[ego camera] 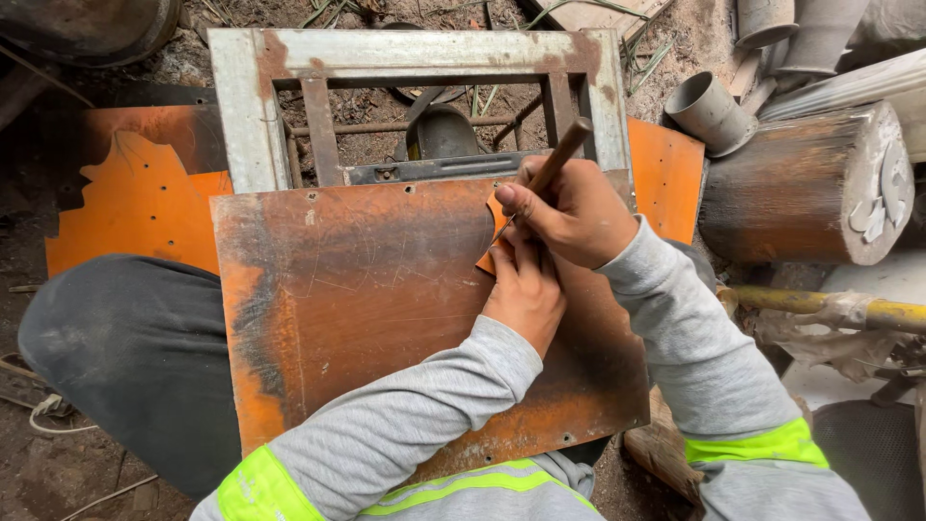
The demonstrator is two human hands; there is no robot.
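Head view is showing the right hand point(579, 217) clenching a thin wooden-handled scriber point(555, 164), its tip tracing beside a small orange template point(490, 253). Left hand point(526, 289) is pressing that template flat, fingers spread on it (mostly hidden under the right). Both are resting on the rusty metal sheet point(386, 309), lying across the grey frame point(251, 106). If the pressing fingers ease, the template could slide and spoil the traced line.

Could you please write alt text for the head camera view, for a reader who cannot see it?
The right hand holds a thin brown rod-like tool against a small orange template, which the left hand presses onto a rusty metal sheet. A grey metal frame lies behind.
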